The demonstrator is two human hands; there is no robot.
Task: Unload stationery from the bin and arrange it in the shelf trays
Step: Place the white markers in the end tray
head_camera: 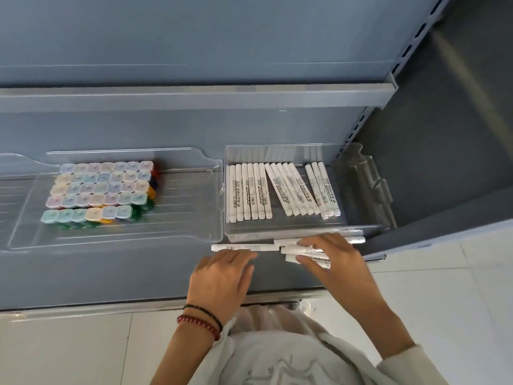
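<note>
Pens lie lower centre, just before the right tray, long axes left-right. The right hand rests flat on them; the left hand, fingers relaxed, touches one pen.

A blue-grey metal back panel carries an upper shelf and a lower shelf, with a slotted upright at right, above a pale tiled floor, evenly lit.
</note>
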